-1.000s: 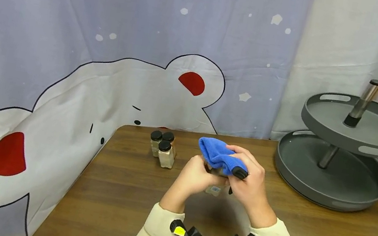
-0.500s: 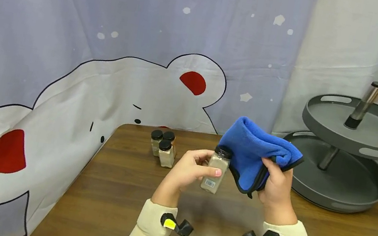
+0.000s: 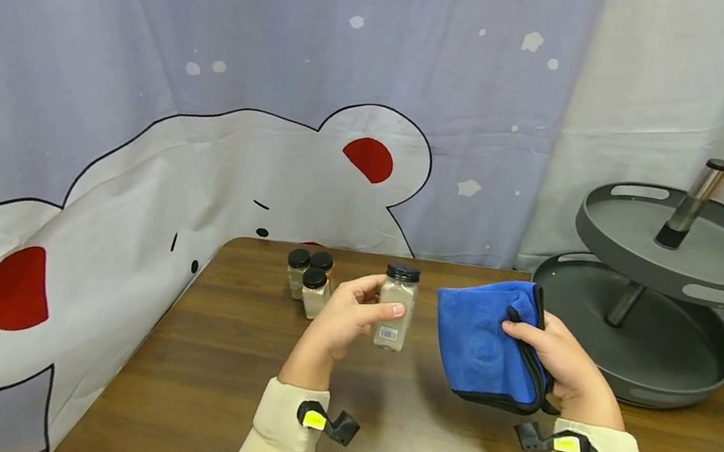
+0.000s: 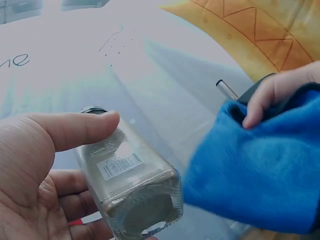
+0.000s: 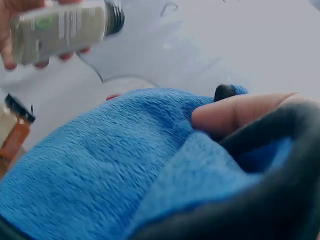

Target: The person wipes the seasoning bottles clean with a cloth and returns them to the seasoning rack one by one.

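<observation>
In the head view my left hand [image 3: 346, 314] holds a clear square spice jar [image 3: 395, 313] upright above the table, thumb across its front. The jar has a black lid, pale contents and a small barcode label near its base; the left wrist view shows its glass bottom [image 4: 150, 212]. To the right, my right hand [image 3: 566, 363] grips a folded blue cloth [image 3: 482, 344] with black edging, the thumb pressing on top. A gap separates the cloth from the jar. Most of the right fingers are hidden behind the cloth.
Several black-lidded jars [image 3: 315, 294] stand close together at the table's back left. A grey two-tier round tray [image 3: 640, 380] with a metal post stands at the back right. The wooden table [image 3: 216, 394] lies beneath both hands, and a printed curtain [image 3: 260, 22] hangs behind.
The cloth was over the jar one second ago and has come away to the right with my right hand. My left hand has shifted slightly left, and the jar now stands more upright.
</observation>
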{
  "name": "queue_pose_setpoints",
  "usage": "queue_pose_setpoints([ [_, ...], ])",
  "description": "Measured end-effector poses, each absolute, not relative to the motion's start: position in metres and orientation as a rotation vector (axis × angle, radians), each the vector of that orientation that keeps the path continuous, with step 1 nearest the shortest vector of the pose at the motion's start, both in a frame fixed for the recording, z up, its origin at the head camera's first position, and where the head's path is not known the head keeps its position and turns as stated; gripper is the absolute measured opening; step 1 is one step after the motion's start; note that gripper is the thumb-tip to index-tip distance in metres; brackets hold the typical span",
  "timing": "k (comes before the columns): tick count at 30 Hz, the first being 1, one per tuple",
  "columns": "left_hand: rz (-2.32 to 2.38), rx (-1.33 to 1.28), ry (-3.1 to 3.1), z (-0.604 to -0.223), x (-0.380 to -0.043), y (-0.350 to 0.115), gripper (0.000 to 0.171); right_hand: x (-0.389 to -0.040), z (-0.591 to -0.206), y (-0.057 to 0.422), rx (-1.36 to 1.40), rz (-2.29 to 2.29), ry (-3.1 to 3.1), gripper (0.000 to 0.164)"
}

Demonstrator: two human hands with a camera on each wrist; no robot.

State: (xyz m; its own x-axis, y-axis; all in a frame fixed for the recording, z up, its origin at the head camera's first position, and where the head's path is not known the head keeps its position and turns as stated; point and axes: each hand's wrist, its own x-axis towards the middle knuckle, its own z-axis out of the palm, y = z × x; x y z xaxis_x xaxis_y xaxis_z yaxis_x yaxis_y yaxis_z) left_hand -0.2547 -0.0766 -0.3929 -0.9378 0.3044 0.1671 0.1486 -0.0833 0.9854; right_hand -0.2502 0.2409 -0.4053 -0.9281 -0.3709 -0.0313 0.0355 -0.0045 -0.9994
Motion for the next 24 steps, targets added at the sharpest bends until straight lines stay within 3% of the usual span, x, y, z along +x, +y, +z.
queue_pose_setpoints([
  [8, 2.244, 0.478, 2.106, -0.392, -0.255, -0.078, 0.046, -0.254, -0.418, 0.246, -0.497, -1.740, 2.357, 0.048],
  [17, 2.250, 0.506, 2.138, -0.392, -0.257, -0.079, 0.044, -0.237, -0.418, 0.224, -0.727, -0.940, 2.991, 0.045],
  [24, 2.253, 0.543, 2.130, -0.394, -0.257, -0.080, 0.047, -0.212, -0.438, 0.200, -0.888, -0.544, 2.924, 0.051],
])
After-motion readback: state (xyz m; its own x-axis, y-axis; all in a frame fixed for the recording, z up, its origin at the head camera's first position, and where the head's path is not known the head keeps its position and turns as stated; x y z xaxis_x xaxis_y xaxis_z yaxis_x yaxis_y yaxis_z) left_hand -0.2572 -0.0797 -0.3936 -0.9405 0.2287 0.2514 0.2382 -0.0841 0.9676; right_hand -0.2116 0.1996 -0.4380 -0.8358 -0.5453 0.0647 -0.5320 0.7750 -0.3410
